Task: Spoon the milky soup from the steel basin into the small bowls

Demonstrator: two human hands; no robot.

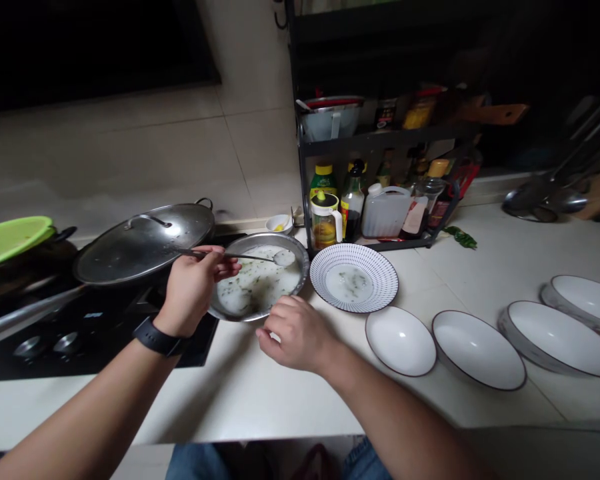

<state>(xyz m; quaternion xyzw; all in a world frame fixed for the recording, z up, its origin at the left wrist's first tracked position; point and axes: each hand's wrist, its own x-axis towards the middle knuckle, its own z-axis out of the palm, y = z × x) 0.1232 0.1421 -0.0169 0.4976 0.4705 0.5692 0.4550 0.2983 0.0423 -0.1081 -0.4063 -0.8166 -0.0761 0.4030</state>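
Note:
My left hand [195, 283], with a dark watch on its wrist, is closed around the thin handle of a metal spoon [283, 258]. The spoon's bowl is over the right part of a round metal basin [304, 263] of milky white liquid flecked with green bits. By the basin's front right rim is my right hand [295, 333], fingers curled in and no object visible in them. To the right of the basin stands a patterned plate [385, 267] with some of the same liquid in its middle.
Several white bowls [403, 341] stand along the counter on the right. A lidded wok [140, 247] and a pot under a green basket [15, 237] sit on the stove at left. Behind the plate is a black rack [375, 140] holding bottles and jars.

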